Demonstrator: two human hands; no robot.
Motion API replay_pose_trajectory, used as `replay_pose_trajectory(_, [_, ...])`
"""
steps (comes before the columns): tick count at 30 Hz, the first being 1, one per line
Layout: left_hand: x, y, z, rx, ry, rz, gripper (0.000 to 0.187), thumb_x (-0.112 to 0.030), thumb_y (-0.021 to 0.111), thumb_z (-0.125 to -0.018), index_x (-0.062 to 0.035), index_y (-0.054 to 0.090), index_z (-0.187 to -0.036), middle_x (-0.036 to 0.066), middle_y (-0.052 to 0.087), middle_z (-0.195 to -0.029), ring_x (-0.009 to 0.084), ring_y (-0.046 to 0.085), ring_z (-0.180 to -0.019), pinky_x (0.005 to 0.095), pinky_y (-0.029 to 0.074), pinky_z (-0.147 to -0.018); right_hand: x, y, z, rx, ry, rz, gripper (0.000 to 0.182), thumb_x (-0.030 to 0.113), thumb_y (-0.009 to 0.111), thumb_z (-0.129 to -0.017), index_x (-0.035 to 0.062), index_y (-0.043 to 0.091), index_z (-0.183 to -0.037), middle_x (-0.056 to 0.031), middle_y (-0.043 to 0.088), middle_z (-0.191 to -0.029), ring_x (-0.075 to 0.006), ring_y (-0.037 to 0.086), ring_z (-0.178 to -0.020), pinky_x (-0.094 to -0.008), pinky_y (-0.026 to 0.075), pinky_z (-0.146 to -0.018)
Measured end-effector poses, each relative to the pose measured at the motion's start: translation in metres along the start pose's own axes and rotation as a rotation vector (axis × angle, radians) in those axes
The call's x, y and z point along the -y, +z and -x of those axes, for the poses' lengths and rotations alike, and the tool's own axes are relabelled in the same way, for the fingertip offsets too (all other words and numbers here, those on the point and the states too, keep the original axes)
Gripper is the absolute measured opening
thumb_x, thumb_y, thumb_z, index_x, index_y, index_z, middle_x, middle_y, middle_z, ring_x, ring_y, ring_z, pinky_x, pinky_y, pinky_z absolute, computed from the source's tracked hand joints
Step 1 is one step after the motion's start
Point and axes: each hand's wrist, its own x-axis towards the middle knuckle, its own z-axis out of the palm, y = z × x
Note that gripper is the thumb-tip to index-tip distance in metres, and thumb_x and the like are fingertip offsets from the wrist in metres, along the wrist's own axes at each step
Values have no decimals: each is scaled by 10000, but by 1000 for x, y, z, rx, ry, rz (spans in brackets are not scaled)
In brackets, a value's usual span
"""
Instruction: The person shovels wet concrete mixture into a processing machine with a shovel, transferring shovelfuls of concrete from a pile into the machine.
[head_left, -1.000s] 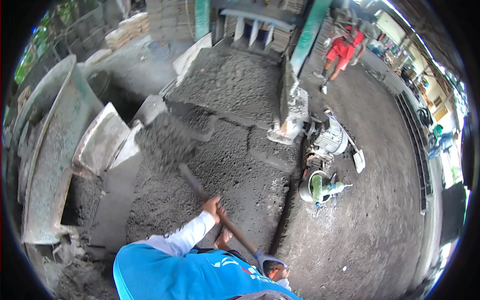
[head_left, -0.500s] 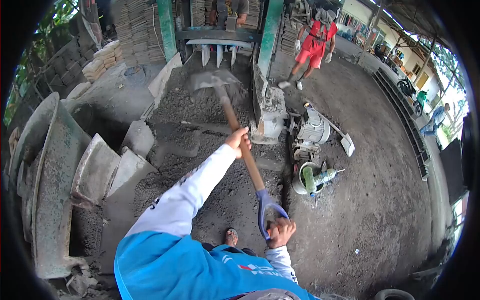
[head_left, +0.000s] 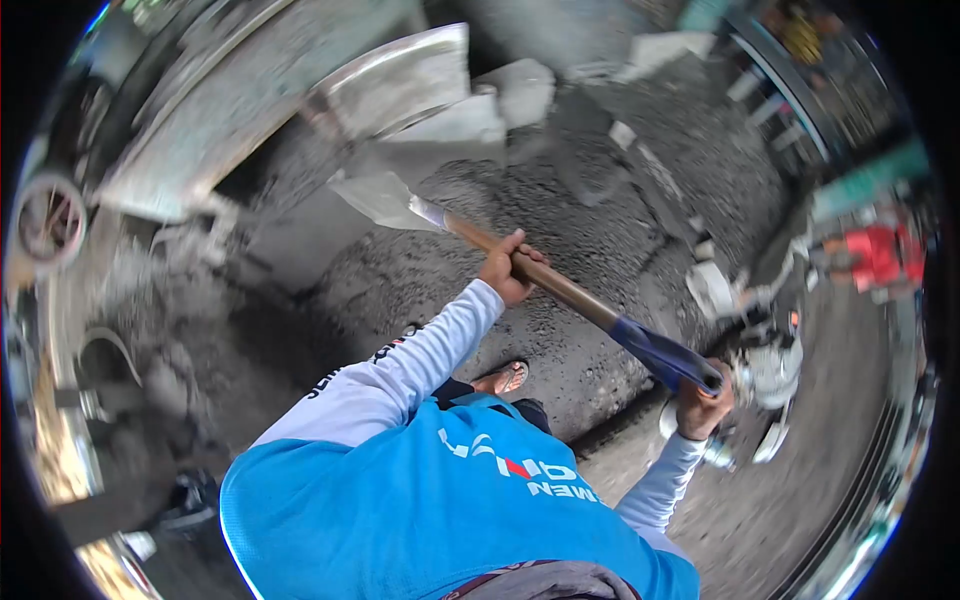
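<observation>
A shovel with a wooden shaft and a blue handle lies diagonally across the head view, in both my hands. My left hand is closed around the shaft, not far behind the blade. On the blue grip at the other end, my right hand is wrapped shut. The metal blade points to the upper left, above dark gravelly material. Whether it bears any load is hard to tell. A sandalled foot shows below the shaft.
Pale slabs stand beyond the blade, beside a large green-grey metal trough. At the right are a motor and a person in red. A spoked wheel is at the far left. The surroundings are blurred.
My view has turned left. The shovel blade has swung from the machine's trough to the left side, near the slabs. Both hands have kept their hold on the shovel.
</observation>
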Motion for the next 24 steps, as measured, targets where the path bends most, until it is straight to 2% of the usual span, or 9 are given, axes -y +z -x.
replay_pose_trajectory(5, [-138,-65,38,2,245,287,237,-196,658,-885,-101,465,-786,22,472,-661,198,516,-647,439,490,-804,161,143,-60,368,-644,-43,322,-10,703,-588,29,596,-889,-137,617,-767,-337,607,-670,-378,480,-601])
replay_pose_trajectory(9, [-216,-68,98,121,390,386,216,-162,680,-862,-100,475,-844,19,485,-692,178,515,-656,417,487,-786,273,230,-67,531,-925,-223,340,-9,702,-583,41,601,-903,-135,601,-766,-339,591,-663,-404,462,-591])
replay_pose_trajectory(13, [-271,-29,177,324,476,269,198,-187,665,-876,-90,494,-848,23,527,-733,173,558,-685,354,507,-735,380,283,-82,550,-1094,-269,321,-9,700,-599,44,598,-899,-132,592,-745,-347,592,-662,-427,450,-576])
replay_pose_trajectory(14, [-286,-32,180,463,489,222,199,-228,569,-936,-53,505,-1005,80,618,-875,224,636,-795,395,540,-767,403,297,-86,566,-1108,-290,310,-2,704,-610,46,593,-895,-132,592,-735,-355,594,-663,-437,448,-572])
replay_pose_trajectory(17, [-337,-47,181,286,555,219,228,-275,572,-921,-53,549,-967,61,620,-877,212,627,-749,390,547,-746,450,353,-77,685,-1082,-249,250,47,711,-655,58,586,-871,-149,594,-710,-376,599,-658,-458,447,-565])
replay_pose_trajectory(19, [-366,-102,145,96,683,242,283,-319,576,-898,-55,568,-1001,93,640,-901,251,641,-766,441,552,-730,442,420,-36,940,-887,-45,211,161,721,-719,46,594,-842,-191,639,-723,-366,659,-673,-437,489,-565])
replay_pose_trajectory(20, [-382,-197,72,120,655,281,263,-286,567,-898,-52,582,-1015,129,645,-899,268,647,-791,443,546,-728,418,467,0,1020,-850,123,183,181,685,-739,62,585,-836,-195,650,-744,-382,657,-696,-484,499,-593])
replay_pose_trajectory(21, [-385,-289,17,-252,536,92,234,-241,557,-888,-37,592,-996,155,648,-893,287,652,-791,430,542,-730,362,514,44,1100,-848,106,158,177,649,-751,72,590,-853,-190,658,-756,-394,652,-684,-507,506,-619])
replay_pose_trajectory(24, [-365,-295,23,-446,411,-131,238,-239,556,-881,-29,592,-987,161,648,-883,293,655,-790,425,542,-731,277,498,114,1127,-945,5,177,198,600,-769,79,561,-894,-170,641,-732,-390,645,-678,-517,504,-630])
